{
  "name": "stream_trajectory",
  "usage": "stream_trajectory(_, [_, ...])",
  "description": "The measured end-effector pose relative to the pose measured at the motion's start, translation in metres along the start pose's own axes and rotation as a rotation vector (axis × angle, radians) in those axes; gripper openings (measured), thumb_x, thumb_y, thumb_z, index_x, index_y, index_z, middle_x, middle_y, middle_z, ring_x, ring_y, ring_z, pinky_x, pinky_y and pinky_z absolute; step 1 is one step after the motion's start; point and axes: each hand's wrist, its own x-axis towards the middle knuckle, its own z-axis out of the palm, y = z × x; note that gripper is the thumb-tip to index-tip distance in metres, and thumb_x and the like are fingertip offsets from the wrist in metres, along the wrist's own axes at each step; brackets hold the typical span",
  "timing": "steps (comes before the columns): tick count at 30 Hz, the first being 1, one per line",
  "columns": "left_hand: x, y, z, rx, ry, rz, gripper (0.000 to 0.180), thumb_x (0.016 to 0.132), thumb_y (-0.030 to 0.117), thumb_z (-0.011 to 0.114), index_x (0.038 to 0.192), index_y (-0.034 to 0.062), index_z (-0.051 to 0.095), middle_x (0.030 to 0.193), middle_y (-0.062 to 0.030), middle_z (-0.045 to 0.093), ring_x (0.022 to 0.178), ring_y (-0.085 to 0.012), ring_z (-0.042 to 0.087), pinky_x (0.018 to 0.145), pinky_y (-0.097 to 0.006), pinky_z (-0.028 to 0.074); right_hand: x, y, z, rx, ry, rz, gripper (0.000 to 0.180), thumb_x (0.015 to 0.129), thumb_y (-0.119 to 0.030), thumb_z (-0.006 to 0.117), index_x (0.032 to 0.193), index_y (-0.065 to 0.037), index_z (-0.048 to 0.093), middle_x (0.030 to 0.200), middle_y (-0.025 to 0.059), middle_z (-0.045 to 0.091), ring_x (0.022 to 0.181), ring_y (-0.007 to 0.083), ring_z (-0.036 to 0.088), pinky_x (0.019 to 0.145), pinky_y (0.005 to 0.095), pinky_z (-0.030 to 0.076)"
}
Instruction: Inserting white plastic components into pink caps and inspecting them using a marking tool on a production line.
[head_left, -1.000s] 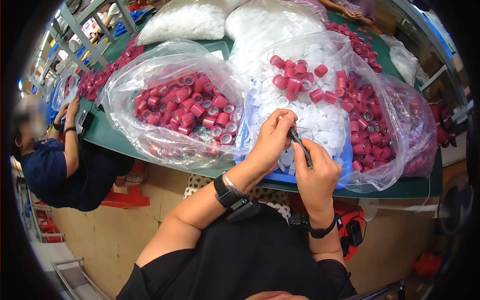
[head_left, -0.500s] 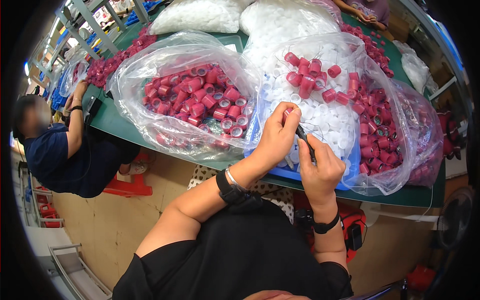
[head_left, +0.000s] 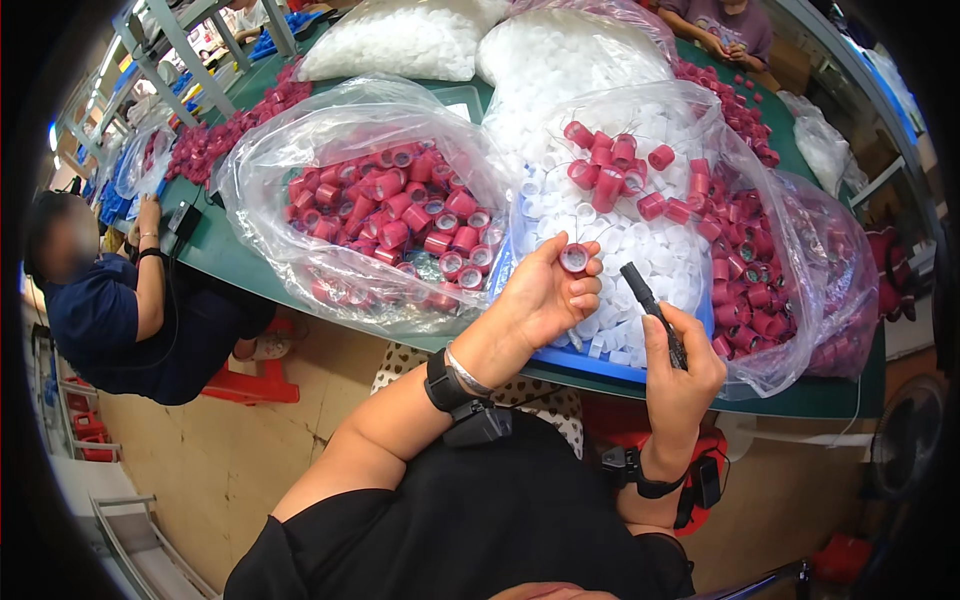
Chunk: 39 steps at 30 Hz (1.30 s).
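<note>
Left hand [head_left: 545, 300] pinches one red cap [head_left: 575, 258] at the fingertips, open end toward the camera, above the near edge of the blue tray [head_left: 585, 362] of white caps. Right hand [head_left: 680, 365] is closed around a black tool [head_left: 652, 310], tip up, just right of the cap. Risk: the light pinch lets the cap slip into the white caps; a misaimed tool tip jabs a finger.

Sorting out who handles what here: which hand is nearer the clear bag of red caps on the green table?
Left. The left hand is right beside the bag of red caps, holding a red cap. The right hand, gripping a black tool, is farther off.
</note>
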Motion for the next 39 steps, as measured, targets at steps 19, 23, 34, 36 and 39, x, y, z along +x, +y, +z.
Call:
stream_trajectory(19, [-0.039,0.076,0.046,0.027,-0.296,0.588,0.082,0.090,0.063,0.050,0.121,-0.0132,0.047,0.097,-0.0165,0.058,0.079,-0.0214,0.058,0.075,-0.032,0.051,0.001,0.030,-0.014,0.007,0.109,0.125,0.016,0.083,-0.006,0.073,0.096,0.002,0.068,0.079,0.0122,0.069,0.066,0.0191,0.064,0.061,0.0296,0.049])
stream_trajectory(23, [0.029,0.013,0.066,1.196,0.027,0.578,0.030,0.093,0.025,0.061,0.113,0.0019,0.063,0.104,-0.0069,0.066,0.090,-0.0180,0.061,0.081,-0.029,0.049,0.003,0.033,-0.009,0.056,0.123,0.124,0.017,0.083,-0.006,0.073,0.098,0.002,0.068,0.077,0.0101,0.068,0.066,0.0162,0.062,0.061,0.0287,0.049])
stream_trajectory(34, [0.119,-0.011,0.045,2.726,0.127,1.344,0.015,0.071,0.013,0.060,0.080,0.0083,0.070,0.087,-0.0071,0.064,0.098,-0.0268,0.051,0.086,-0.038,0.038,-0.008,0.047,-0.016,0.084,0.125,0.207,0.019,0.092,-0.006,0.064,0.108,0.005,0.065,0.087,0.0029,0.064,0.077,0.0084,0.056,0.072,0.0214,0.046])
stream_trajectory(36, [0.116,-0.010,0.041,2.648,0.112,1.381,0.014,0.069,0.012,0.062,0.080,0.0069,0.068,0.091,-0.0089,0.063,0.097,-0.0283,0.051,0.087,-0.039,0.037,-0.008,0.045,-0.016,0.106,0.145,0.209,0.019,0.091,-0.005,0.065,0.107,0.005,0.066,0.090,0.0071,0.068,0.078,0.0113,0.059,0.073,0.0245,0.048])
stream_trajectory(39, [0.105,-0.011,0.046,2.377,0.092,1.467,0.018,0.070,0.011,0.065,0.088,0.0045,0.065,0.097,-0.0114,0.061,0.098,-0.0301,0.051,0.089,-0.040,0.035,-0.010,0.049,-0.015,0.103,0.139,0.202,0.020,0.091,-0.005,0.065,0.108,0.005,0.065,0.093,0.0075,0.067,0.080,0.0115,0.059,0.075,0.0246,0.048])
